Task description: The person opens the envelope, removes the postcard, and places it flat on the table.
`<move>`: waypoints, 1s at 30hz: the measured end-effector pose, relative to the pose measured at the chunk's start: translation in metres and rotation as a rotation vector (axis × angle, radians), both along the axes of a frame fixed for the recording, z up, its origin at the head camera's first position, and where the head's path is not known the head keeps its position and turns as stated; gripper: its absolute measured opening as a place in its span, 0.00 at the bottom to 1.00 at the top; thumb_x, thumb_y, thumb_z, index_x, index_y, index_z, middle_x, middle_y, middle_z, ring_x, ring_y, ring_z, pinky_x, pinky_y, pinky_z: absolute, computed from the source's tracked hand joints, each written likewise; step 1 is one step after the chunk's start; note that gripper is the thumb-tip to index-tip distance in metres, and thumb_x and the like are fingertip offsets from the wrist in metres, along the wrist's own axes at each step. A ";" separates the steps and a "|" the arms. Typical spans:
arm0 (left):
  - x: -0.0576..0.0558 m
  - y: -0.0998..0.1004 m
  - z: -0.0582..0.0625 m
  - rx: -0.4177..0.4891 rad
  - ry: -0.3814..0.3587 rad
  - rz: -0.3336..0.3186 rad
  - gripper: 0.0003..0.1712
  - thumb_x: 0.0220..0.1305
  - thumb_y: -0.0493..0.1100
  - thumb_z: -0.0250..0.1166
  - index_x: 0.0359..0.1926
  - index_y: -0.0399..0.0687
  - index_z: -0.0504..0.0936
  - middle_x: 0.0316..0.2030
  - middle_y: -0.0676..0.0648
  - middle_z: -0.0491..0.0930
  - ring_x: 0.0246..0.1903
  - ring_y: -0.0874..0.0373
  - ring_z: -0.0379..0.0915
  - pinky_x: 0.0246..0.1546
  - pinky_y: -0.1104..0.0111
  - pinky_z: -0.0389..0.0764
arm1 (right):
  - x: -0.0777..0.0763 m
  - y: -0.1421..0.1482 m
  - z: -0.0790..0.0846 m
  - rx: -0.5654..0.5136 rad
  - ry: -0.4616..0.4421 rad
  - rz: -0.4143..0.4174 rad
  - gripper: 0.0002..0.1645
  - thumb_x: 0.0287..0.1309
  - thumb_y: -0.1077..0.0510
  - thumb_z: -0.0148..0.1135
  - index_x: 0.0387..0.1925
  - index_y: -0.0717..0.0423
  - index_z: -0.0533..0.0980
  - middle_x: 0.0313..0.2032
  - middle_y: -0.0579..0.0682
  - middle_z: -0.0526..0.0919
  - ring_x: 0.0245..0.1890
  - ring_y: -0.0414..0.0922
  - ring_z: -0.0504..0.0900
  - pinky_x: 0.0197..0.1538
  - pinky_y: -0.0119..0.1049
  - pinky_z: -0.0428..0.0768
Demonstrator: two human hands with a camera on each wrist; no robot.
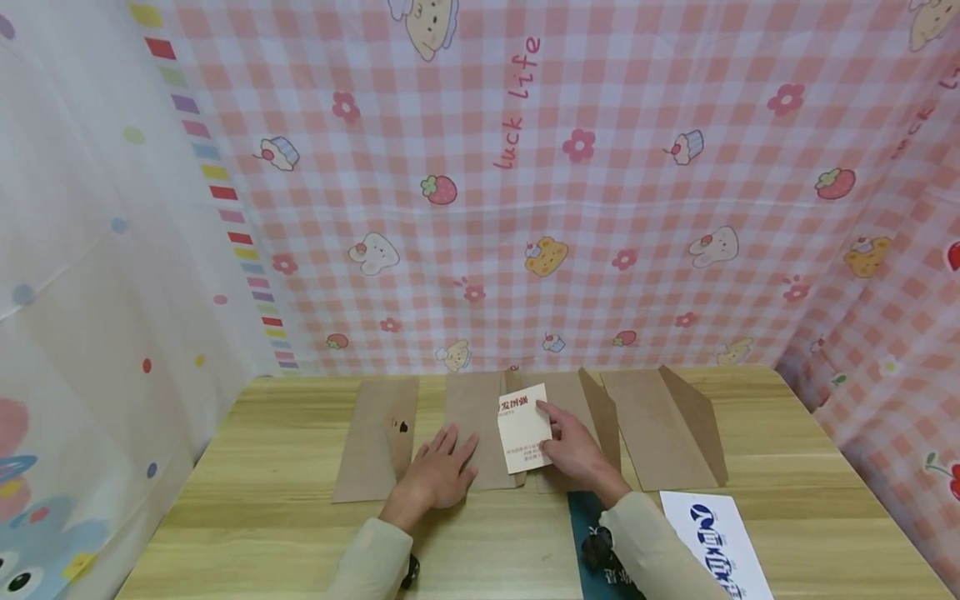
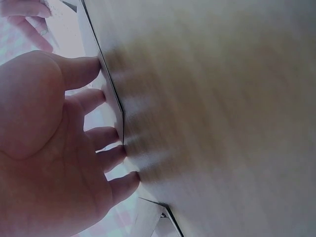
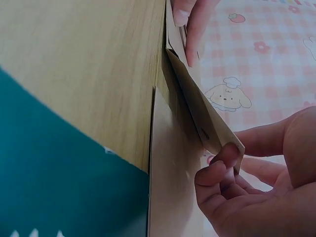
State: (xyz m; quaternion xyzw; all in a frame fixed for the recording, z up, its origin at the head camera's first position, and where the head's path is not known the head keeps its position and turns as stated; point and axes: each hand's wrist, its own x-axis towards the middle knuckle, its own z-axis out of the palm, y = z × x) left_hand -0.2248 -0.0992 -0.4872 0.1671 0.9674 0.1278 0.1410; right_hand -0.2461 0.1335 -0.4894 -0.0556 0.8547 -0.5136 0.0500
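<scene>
My right hand (image 1: 577, 450) pinches a cream card (image 1: 525, 446) with dark red print by its right side. The card lies over the right part of a brown paper envelope (image 1: 468, 400), covering some of its opened flap. In the right wrist view the right hand (image 3: 261, 182) has thumb and fingers on either side of the tilted piece's edge. My left hand (image 1: 438, 479) rests with spread fingers on the lower left of that same envelope. From the left wrist, the left hand (image 2: 54, 118) shows fingertips touching down at the envelope's edge.
Another brown envelope (image 1: 363, 437) lies to the left, its flap bearing a dark spot. Two more stand to the right, a nearer envelope (image 1: 562, 392) and a farther envelope (image 1: 637, 433). A teal printed sheet (image 1: 583, 525) and a white sheet (image 1: 678, 517) with blue characters lie in front.
</scene>
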 end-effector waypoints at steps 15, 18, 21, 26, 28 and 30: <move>-0.001 -0.001 -0.002 0.007 0.004 0.000 0.32 0.76 0.52 0.49 0.76 0.49 0.59 0.76 0.35 0.49 0.76 0.39 0.43 0.72 0.43 0.52 | 0.000 0.007 0.001 -0.026 -0.042 0.013 0.36 0.54 0.72 0.57 0.67 0.63 0.69 0.50 0.60 0.78 0.42 0.49 0.78 0.42 0.36 0.77; -0.001 0.000 -0.002 0.007 0.004 0.000 0.32 0.77 0.52 0.49 0.76 0.50 0.59 0.76 0.35 0.49 0.76 0.40 0.43 0.72 0.43 0.52 | 0.000 0.010 0.001 -0.046 -0.070 0.017 0.36 0.54 0.72 0.59 0.68 0.61 0.69 0.50 0.58 0.78 0.42 0.48 0.77 0.42 0.36 0.77; -0.001 0.000 -0.002 0.006 0.002 0.000 0.32 0.77 0.52 0.49 0.76 0.50 0.59 0.76 0.36 0.49 0.76 0.40 0.43 0.72 0.44 0.51 | -0.001 0.012 0.001 -0.049 -0.083 0.016 0.37 0.54 0.71 0.60 0.68 0.60 0.69 0.50 0.58 0.78 0.41 0.48 0.77 0.40 0.36 0.77; -0.001 0.001 -0.001 0.002 0.003 -0.004 0.32 0.77 0.52 0.48 0.76 0.50 0.59 0.76 0.36 0.49 0.76 0.40 0.42 0.72 0.44 0.52 | -0.001 0.014 0.001 -0.008 -0.078 0.000 0.32 0.60 0.67 0.60 0.67 0.59 0.71 0.48 0.56 0.79 0.41 0.47 0.76 0.43 0.38 0.76; -0.001 0.001 0.000 -0.001 0.005 -0.005 0.32 0.77 0.52 0.48 0.76 0.50 0.59 0.76 0.35 0.49 0.76 0.40 0.43 0.72 0.44 0.52 | -0.001 0.015 0.001 0.012 -0.067 -0.013 0.29 0.62 0.66 0.59 0.65 0.58 0.73 0.46 0.55 0.79 0.42 0.47 0.76 0.45 0.39 0.75; -0.001 0.000 0.000 -0.005 0.005 -0.006 0.32 0.77 0.52 0.48 0.76 0.49 0.59 0.76 0.35 0.49 0.76 0.39 0.43 0.72 0.43 0.52 | -0.001 0.015 0.000 0.027 -0.053 -0.028 0.26 0.64 0.65 0.58 0.64 0.58 0.74 0.44 0.54 0.80 0.41 0.47 0.75 0.46 0.39 0.74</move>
